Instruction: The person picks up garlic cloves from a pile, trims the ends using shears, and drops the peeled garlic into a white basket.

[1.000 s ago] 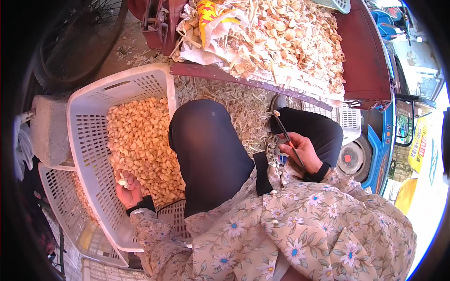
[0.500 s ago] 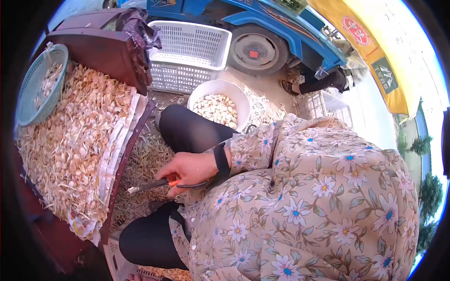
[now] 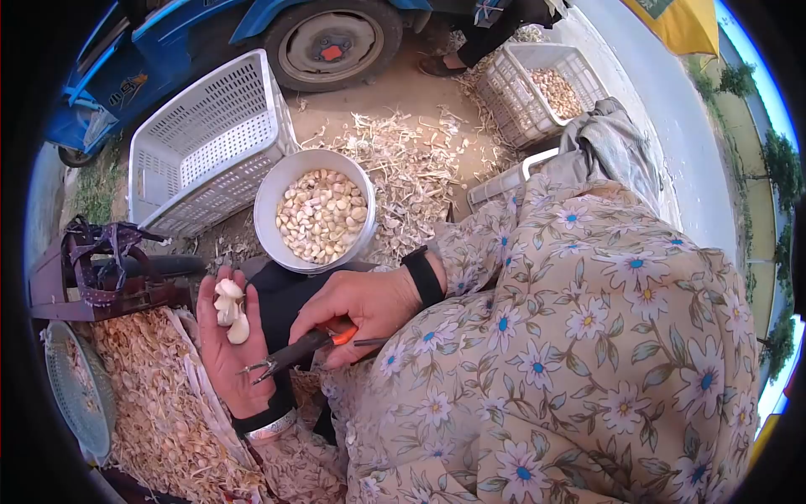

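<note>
My left hand [image 3: 232, 357] is palm up at centre left, with a few peeled garlic cloves [image 3: 234, 312] lying on its fingers. My right hand [image 3: 361, 307] grips a pair of pliers-like cutters [image 3: 304, 346] with orange on the handle; their metal jaws reach over the left palm, below the cloves. Just beyond the hands stands a white bucket [image 3: 267, 214] holding many peeled cloves. At the lower left lies a large heap of unpeeled garlic and skins [image 3: 159, 399], with a teal basket [image 3: 99, 403] at its left edge.
An empty white crate [image 3: 206, 139] stands behind the bucket. Husks [image 3: 411, 164] litter the ground. Another crate [image 3: 512, 105] at the upper right holds garlic, near a person's shoe [image 3: 442, 67]. A blue vehicle's wheel [image 3: 332, 46] is at the top.
The view has swung, so the bucket now appears lower and further left. My left hand has come into view with cloves on it. The cutters are still in my right hand.
</note>
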The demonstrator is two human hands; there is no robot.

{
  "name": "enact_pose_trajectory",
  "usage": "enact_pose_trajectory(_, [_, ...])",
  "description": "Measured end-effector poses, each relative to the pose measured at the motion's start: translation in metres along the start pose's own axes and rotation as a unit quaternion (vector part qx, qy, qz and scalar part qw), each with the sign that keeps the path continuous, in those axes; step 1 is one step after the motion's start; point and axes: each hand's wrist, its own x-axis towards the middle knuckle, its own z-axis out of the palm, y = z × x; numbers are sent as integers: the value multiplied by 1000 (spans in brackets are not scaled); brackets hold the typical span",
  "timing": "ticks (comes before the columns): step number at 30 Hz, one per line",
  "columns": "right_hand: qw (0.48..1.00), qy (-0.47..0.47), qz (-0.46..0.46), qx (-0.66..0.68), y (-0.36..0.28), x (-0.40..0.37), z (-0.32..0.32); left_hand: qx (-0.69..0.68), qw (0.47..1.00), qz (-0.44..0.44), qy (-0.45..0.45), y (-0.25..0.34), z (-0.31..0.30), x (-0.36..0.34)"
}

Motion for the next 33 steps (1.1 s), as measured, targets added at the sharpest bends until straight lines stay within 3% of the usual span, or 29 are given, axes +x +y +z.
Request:
enact_pose_trajectory(1, [999,11,33,13,0,-2,-2,43,997,-20,-65,-7,0,14])
enact_pose_trajectory(2, [997,22,65,27,1,-5,-2,125,991,-35,29,-14,5,20])
enact_pose_trajectory(3, [994,35,96,42,-1,-7,-3,195,978,3,81,-18,3,23])
enact_pose_trajectory(8, [975,76,176,109,12,0,-3,135,983,101,75,-8,-33,2])
enact_pose_trajectory(11, [926,-3,277,255,19,20,1,129,988,87,10,3,-37,-33])
enact_pose_trajectory(12, [911,-49,310,267,9,27,-2,160,981,104,36,3,-26,-44])
enact_pose_trajectory(18, [903,-257,203,279,11,59,35,251,940,220,73,18,-40,-96])
enact_pose_trajectory(22, [869,-325,220,300,1,59,47,240,930,261,96,16,-51,-128])
enact_pose_trajectory(23, [867,-338,226,289,2,58,50,250,918,274,142,20,-53,-134])
enact_pose_trajectory(25, [861,-362,239,265,3,56,49,263,888,297,232,32,-50,-147])
enact_pose_trajectory(26, [852,-364,263,269,0,55,45,295,866,330,233,43,-47,-155])
enact_pose_trajectory(29, [866,-341,262,254,9,49,44,374,759,453,280,85,11,-189])
enact_pose_trajectory(30, [870,-329,263,256,11,46,43,302,800,513,-65,113,0,-196])
enact_pose_trajectory(31, [877,-315,267,246,11,42,41,325,799,492,-117,129,7,-210])
enact_pose_trajectory(32, [882,-307,269,234,10,38,39,434,744,491,-127,143,13,-214])
enact_pose_trajectory(33, [888,-300,267,225,10,37,39,572,682,434,-136,164,6,-227])
